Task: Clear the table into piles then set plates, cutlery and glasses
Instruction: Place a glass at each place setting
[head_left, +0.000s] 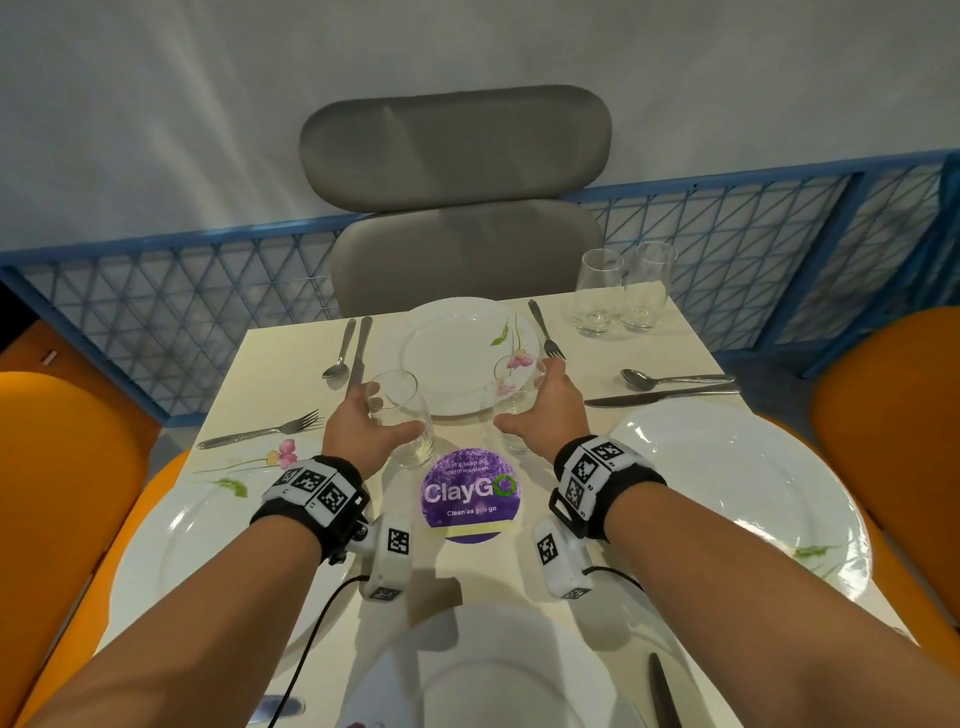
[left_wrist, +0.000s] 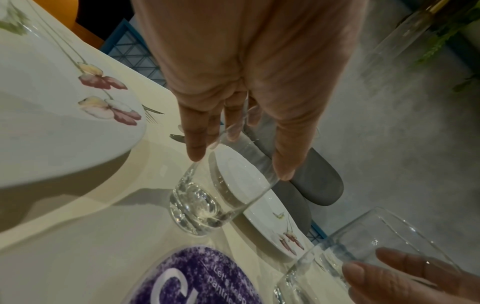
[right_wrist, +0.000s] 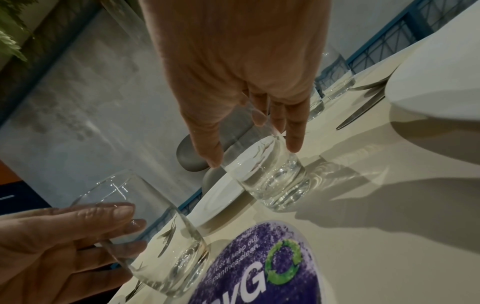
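Note:
Two clear glasses stand close together in the middle of the table, just in front of the far plate. My left hand grips the left glass from the side, thumb on the near wall, fingers behind. The left wrist view shows that hand round this glass, whose base is at the tabletop. My right hand grips the right glass in the same way. In the right wrist view, thumb and fingers clasp that glass.
Two more glasses stand at the back right corner. Flowered plates lie left, right and near. Forks, knives and spoons lie beside the plates. A purple sticker marks the centre. A grey chair stands behind.

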